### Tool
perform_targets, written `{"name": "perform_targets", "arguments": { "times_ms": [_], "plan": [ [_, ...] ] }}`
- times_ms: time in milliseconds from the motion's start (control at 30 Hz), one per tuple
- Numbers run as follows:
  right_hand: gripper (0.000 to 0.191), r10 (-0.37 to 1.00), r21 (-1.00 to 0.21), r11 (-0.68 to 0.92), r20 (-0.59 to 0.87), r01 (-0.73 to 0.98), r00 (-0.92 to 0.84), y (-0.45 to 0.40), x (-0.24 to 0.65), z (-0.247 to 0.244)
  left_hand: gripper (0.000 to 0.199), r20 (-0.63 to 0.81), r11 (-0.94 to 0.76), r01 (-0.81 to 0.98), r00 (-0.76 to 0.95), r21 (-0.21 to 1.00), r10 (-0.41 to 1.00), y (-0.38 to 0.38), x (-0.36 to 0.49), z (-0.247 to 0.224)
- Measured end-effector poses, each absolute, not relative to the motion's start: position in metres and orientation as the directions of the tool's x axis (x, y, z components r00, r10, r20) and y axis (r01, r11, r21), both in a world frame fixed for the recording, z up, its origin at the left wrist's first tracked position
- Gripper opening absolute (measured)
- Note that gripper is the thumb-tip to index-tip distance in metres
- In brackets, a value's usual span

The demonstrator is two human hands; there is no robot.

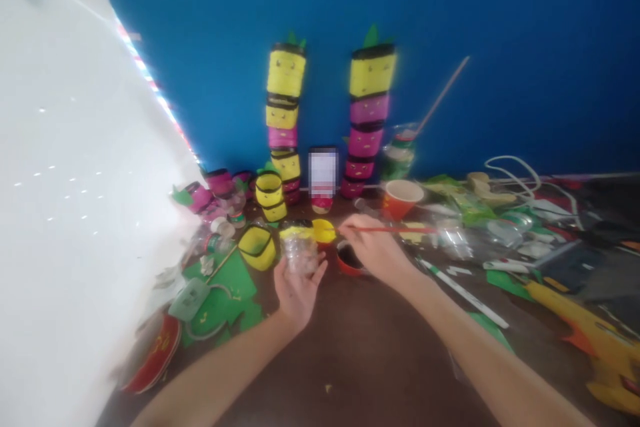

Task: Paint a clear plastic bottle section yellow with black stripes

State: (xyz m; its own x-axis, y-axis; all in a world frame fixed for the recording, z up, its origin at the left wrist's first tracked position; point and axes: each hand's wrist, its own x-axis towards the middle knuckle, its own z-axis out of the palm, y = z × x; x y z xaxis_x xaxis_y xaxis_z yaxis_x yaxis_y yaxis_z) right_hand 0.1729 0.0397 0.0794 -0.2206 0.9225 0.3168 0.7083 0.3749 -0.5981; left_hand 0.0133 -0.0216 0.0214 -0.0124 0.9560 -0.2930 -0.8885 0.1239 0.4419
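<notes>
My left hand (296,293) is wrapped around a clear plastic cup (299,259), perhaps a cut bottle piece, with yellow paint along its upper edge. A thin red-handled paintbrush (400,230) is pinched in my right hand (373,247), its handle pointing right. The brush tip is near a small container of yellow paint (324,231), just right of the clear cup; blur hides whether they touch. Beneath my right hand sits a red container with dark contents (349,259). A yellow painted cup with a black rim (257,248) stands left of my left hand.
Two tall stacks of painted cups, the left (285,113) and right (369,120), stand against the blue wall. A phone (323,177) leans between them. Rightward are a red paper cup (403,199), white marker (465,293) and yellow glue gun (575,313). Green paper (230,287) lies left.
</notes>
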Motion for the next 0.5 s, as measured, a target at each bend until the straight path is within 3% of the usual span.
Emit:
{"name": "perform_targets", "arguments": {
  "times_ms": [300, 500],
  "plan": [
    [0.025, 0.945, -0.658, 0.327, 0.221, 0.679, -0.241, 0.044, 0.158, 0.088, 0.040, -0.324, 0.110, -0.907, -0.031, 0.407, 0.946, -0.021, 0.015, 0.021],
    [0.027, 0.971, -0.747, 0.232, 0.214, 0.623, -0.105, 0.051, 0.170, 0.081, 0.039, -0.357, 0.105, -0.918, -0.042, 0.382, 0.933, -0.019, 0.014, 0.021]
  ]
}}
